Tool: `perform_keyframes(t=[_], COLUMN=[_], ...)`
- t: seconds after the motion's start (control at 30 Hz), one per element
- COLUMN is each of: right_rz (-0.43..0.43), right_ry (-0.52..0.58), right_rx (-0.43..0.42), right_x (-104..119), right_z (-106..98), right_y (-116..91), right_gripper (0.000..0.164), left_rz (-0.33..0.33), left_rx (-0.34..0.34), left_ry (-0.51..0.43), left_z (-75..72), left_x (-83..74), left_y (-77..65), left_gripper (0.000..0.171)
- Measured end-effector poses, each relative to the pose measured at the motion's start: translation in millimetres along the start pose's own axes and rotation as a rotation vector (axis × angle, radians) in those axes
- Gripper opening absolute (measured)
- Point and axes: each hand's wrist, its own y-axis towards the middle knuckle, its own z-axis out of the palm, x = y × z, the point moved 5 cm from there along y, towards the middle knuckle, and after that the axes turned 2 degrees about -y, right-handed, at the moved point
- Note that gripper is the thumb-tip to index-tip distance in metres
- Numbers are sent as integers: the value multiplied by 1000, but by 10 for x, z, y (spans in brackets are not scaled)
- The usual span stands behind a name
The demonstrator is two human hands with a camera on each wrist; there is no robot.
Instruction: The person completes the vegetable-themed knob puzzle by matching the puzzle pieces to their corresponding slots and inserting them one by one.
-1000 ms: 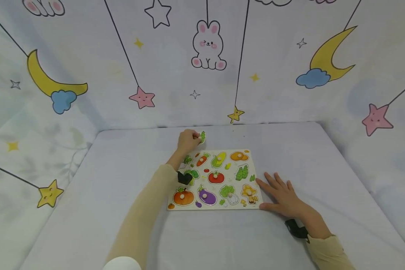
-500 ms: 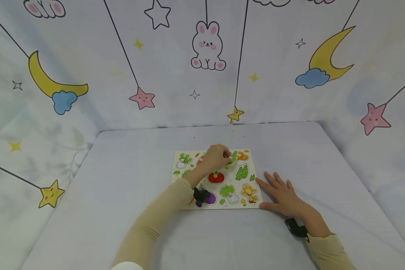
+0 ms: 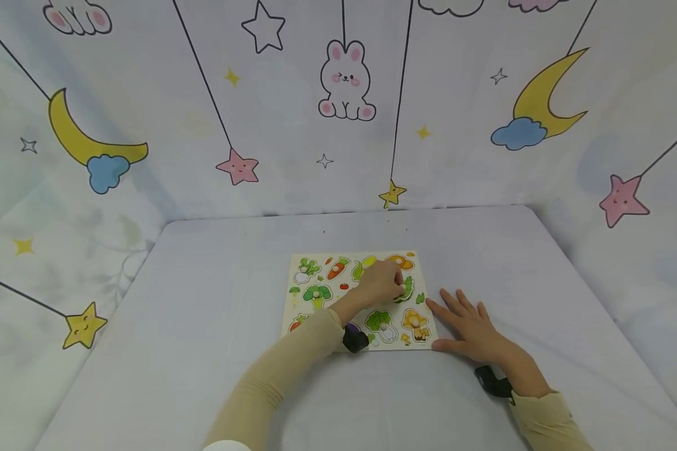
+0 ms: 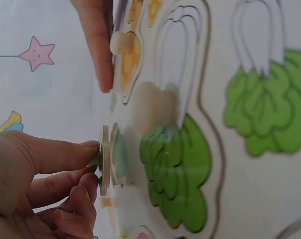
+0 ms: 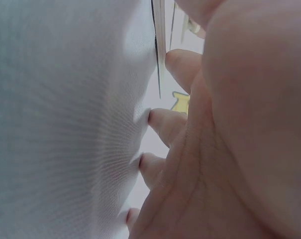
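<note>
White table [image 3: 203,351] — left hand [image 3: 380,285] pinches green piece [image 3: 406,289] over puzzle board [image 3: 293,294].

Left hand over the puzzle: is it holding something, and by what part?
Yes: the left hand pinches a green vegetable piece over the puzzle board, fingertips on its flat face; any knob is hidden.

We note a flat green leafy vegetable piece [image 3: 407,289] held on edge at the puzzle board's [image 3: 310,255] right-middle slot.
</note>
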Motion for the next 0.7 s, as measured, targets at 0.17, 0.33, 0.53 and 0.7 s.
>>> perform_keyframes(t=[0.17, 0.33, 0.53, 0.7], right_rz=[-1, -5, -11, -12], right_ry=[-6, -25, -17, -14], right_rx=[4, 5, 9, 12], right_x=[1, -7, 8, 2], right_z=[18, 48, 21, -5], right_y=[14, 27, 34, 50], right_gripper=[83, 83, 83, 83], left_rz=[-5, -10, 12, 47], left_rx=[-1, -8, -29, -27], left_ry=[6, -16, 4, 33], left_z=[38, 48, 83, 77], left_x=[25, 31, 30, 3], left_y=[-5, -9, 16, 34], left_gripper=[9, 10, 12, 14])
